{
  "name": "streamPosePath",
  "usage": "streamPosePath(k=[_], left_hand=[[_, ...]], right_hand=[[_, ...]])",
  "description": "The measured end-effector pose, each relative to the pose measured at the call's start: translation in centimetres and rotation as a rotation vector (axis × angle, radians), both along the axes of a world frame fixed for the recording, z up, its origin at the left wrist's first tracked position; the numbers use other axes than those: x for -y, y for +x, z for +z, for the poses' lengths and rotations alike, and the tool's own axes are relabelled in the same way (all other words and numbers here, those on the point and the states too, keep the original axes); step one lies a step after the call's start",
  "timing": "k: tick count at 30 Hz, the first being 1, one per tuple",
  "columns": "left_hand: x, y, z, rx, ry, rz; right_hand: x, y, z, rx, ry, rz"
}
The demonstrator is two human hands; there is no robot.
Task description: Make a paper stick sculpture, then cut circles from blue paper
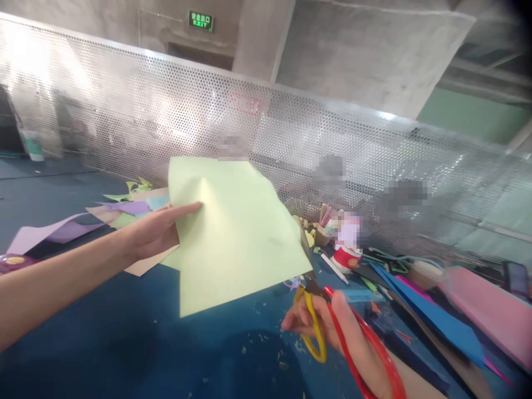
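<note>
Your left hand (155,233) pinches pale green sheet (233,233) at left edge; thin, floppy. Your right hand (332,332) closed through scissors (320,316) handles, blades at sheet's right edge.

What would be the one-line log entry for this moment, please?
left hand: holds light green paper | right hand: holds scissors at paper edge | blue table: paper scraps

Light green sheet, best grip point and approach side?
Probably pinch the light green sheet at its left edge, coming from the left, as the left hand does: that edge is free, while the scissors in the right hand occupy the lower right corner.
</note>
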State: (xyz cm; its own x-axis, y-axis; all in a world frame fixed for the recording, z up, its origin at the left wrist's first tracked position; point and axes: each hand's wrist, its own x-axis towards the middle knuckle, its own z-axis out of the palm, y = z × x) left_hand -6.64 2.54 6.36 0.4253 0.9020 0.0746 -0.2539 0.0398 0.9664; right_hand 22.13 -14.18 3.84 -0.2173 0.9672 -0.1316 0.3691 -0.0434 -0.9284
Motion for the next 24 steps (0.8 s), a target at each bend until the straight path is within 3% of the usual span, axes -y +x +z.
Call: streamPosePath(k=[11, 24], left_hand=[[0.4, 0.9, -1.7, -0.049, -0.133, -0.041], [0.7, 0.3, -0.6, -0.049, -0.070, -0.082]], right_hand=[[-0.1, -0.2, -0.3, -0.119, -0.065, -0.049], [-0.2, -0.4, -0.3, -0.171, -0.161, -0.054]])
